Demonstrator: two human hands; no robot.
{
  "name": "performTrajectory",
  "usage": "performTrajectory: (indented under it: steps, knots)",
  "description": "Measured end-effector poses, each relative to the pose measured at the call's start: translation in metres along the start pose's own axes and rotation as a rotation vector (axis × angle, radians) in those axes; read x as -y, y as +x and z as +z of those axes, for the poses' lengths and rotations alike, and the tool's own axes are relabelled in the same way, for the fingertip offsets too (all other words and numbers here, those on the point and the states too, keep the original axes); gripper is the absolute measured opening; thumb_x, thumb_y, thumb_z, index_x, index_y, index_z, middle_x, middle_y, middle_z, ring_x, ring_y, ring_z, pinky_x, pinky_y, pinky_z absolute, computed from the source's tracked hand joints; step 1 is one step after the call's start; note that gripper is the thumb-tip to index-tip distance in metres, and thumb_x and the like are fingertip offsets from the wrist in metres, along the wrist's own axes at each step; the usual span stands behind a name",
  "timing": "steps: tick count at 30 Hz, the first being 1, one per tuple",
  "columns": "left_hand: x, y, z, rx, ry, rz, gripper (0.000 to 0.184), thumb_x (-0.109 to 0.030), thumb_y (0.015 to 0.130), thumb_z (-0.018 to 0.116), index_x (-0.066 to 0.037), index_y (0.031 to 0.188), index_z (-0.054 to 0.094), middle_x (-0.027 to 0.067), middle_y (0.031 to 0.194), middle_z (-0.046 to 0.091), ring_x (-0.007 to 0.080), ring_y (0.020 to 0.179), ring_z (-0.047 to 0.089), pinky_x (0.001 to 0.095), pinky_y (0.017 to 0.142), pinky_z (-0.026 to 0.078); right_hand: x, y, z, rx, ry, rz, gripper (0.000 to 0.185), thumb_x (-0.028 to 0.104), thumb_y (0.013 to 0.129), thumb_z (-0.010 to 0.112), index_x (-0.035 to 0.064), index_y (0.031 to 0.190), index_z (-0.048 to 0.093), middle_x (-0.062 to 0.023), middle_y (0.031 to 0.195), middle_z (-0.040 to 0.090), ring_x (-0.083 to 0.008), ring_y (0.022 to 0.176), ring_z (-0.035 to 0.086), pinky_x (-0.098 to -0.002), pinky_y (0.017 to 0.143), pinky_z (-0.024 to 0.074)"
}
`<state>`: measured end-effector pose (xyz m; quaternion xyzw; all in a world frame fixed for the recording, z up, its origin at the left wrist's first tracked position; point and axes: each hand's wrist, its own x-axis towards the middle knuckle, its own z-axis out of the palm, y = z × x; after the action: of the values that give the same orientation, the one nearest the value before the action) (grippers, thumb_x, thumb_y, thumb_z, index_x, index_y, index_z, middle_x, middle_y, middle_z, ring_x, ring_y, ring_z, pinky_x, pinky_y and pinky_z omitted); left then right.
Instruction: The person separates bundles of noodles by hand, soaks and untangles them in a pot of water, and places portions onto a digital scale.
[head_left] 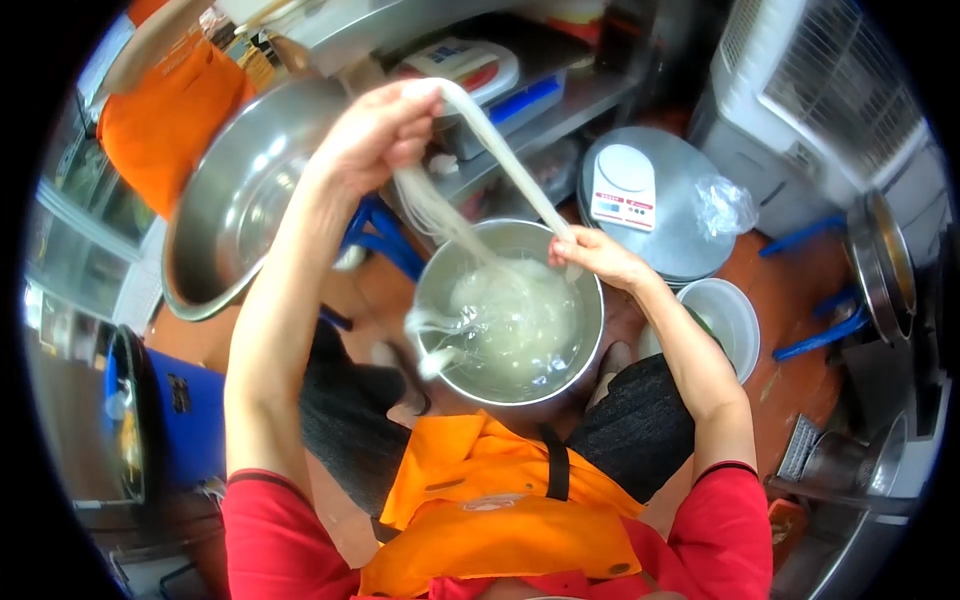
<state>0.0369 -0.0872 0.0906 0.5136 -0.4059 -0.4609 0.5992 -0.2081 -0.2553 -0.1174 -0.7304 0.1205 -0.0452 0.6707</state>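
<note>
A bundle of long white noodles (505,155) stretches between my two hands. My left hand (385,130) is raised high above the pot, fingers closed around the bundle, with loose strands hanging down from it. At the pot's right side, my right hand (597,257) pinches the other part of the bundle near the rim. Below, a round metal pot (512,401) holds cloudy water with more pale noodles in it. Some strands and a white clump (436,362) hang over its left rim.
A large steel basin (195,270) stands at the left. On the right, a round metal lid (665,250) carries a white kitchen scale (624,190) and a crumpled plastic bag (726,205). Beside it are a white bucket (742,330) and a blue-legged stool (830,335). A blue bin (185,410) stands lower left.
</note>
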Motion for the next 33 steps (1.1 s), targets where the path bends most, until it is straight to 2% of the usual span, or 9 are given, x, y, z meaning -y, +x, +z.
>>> performTrajectory:
  steps: [12,16,20,22,23,24,26,29,33]
  knots:
    - [-0.014,-0.003,-0.025,-0.082,-0.188,0.169,0.024,-0.025,0.098,0.047,-0.005,0.087,0.052,-0.0068,0.054,0.033,0.0030,0.039,0.024,0.0194,0.037,0.020,0.023,-0.005,-0.013,0.082,0.449,-0.023,0.025,0.031,0.094,0.056,0.0082,0.085,0.053,0.0040,0.070,0.046,-0.0107,0.071,0.050,-0.0312,0.079,0.0462]
    - [-0.009,-0.015,-0.033,-0.085,-0.228,0.219,0.019,-0.024,0.094,0.055,-0.008,0.085,0.055,-0.0063,0.055,0.037,0.0039,0.041,0.030,0.0193,0.038,0.022,0.037,-0.012,-0.025,0.172,1.064,-0.113,0.027,0.033,0.096,0.052,0.0113,0.081,0.048,0.0079,0.064,0.037,-0.0061,0.057,0.039,-0.0321,0.074,0.0436]
    - [0.021,-0.038,-0.031,-0.121,-0.208,0.176,0.020,-0.026,0.091,0.061,-0.007,0.086,0.055,-0.0074,0.056,0.039,0.0032,0.042,0.032,0.0182,0.038,0.024,0.056,-0.018,-0.040,0.121,1.436,-0.300,0.031,0.037,0.095,0.052,0.0153,0.074,0.046,0.0092,0.061,0.041,-0.0034,0.055,0.044,-0.0295,0.072,0.0415]
    - [0.037,-0.054,-0.021,-0.180,0.027,0.095,0.023,-0.028,0.088,0.064,-0.006,0.091,0.058,-0.0073,0.060,0.043,0.0019,0.045,0.034,0.0172,0.039,0.026,0.060,-0.013,-0.057,0.095,1.555,-0.393,0.033,0.038,0.094,0.053,0.0160,0.072,0.045,0.0088,0.060,0.041,-0.0035,0.056,0.046,-0.0293,0.072,0.0415]
    - [0.048,-0.059,-0.015,-0.207,0.080,0.021,0.025,-0.029,0.088,0.064,-0.005,0.095,0.059,-0.0060,0.062,0.047,0.0036,0.048,0.039,0.0186,0.042,0.031,0.067,-0.013,-0.059,-0.065,1.518,-0.404,0.033,0.038,0.094,0.054,0.0168,0.069,0.046,0.0086,0.059,0.043,-0.0045,0.056,0.049,-0.0292,0.071,0.0417]
    - [0.062,-0.062,-0.009,-0.240,0.128,-0.059,0.028,-0.030,0.088,0.063,-0.004,0.099,0.060,-0.0047,0.065,0.051,0.0053,0.051,0.044,0.0200,0.044,0.036,0.058,-0.007,-0.070,-0.049,1.463,-0.457,0.033,0.038,0.094,0.053,0.0144,0.071,0.049,0.0031,0.068,0.055,-0.0105,0.072,0.060,-0.0365,0.079,0.0480]
    - [0.098,-0.069,-0.007,-0.076,0.534,-0.112,0.032,-0.033,0.090,0.060,-0.004,0.105,0.059,-0.0002,0.073,0.057,0.0110,0.065,0.054,0.0271,0.056,0.046,0.063,0.002,-0.070,-0.503,1.465,-0.371,0.035,0.038,0.095,0.050,0.0108,0.073,0.051,-0.0086,0.094,0.064,-0.0218,0.098,0.062,-0.0476,0.092,0.0478]
    - [0.121,-0.071,0.017,0.212,0.810,-0.259,0.032,-0.033,0.091,0.059,-0.005,0.106,0.059,0.0031,0.079,0.061,0.0140,0.071,0.057,0.0289,0.063,0.047,0.044,0.020,-0.063,-0.461,1.328,-0.368,0.033,0.035,0.097,0.047,0.0094,0.076,0.052,-0.0173,0.120,0.056,-0.0311,0.120,0.050,-0.0570,0.097,0.0427]
    - [0.132,-0.070,0.031,0.375,0.856,-0.031,0.032,-0.031,0.092,0.058,-0.005,0.110,0.058,0.0112,0.087,0.064,0.0200,0.078,0.060,0.0350,0.072,0.048,0.044,0.035,-0.010,-0.621,0.519,-0.178,0.024,0.030,0.098,0.047,0.0087,0.097,0.058,-0.0082,0.116,0.060,-0.0212,0.116,0.051,-0.0437,0.088,0.0460]
